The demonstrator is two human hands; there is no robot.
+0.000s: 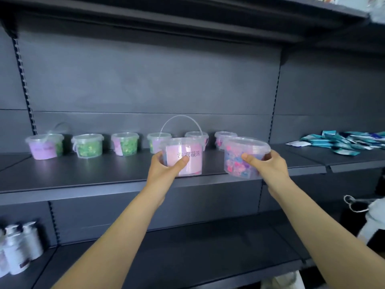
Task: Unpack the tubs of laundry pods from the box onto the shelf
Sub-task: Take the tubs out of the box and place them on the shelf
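Note:
My left hand [164, 167] grips a clear tub with a pink label [188, 157], its thin handle standing up, over the front of the dark shelf [83, 176]. My right hand [268, 163] grips a second clear tub of pink and blue pods [239, 157], tilted slightly toward me, at the shelf's front edge. Whether either tub touches the shelf I cannot tell. Along the back of the shelf stand several tubs in a row: one with a purple label [44, 146], green-pod tubs [88, 145] [125, 143], and pink-pod tubs [224, 139]. The box is out of view.
Teal sachets [341, 141] lie piled on the neighbouring shelf to the right. White bottles [19, 253] stand on the lower shelf [187, 251] at the left. A white bag with a cord [373, 217] hangs at the right edge. Another shelf board overhangs above.

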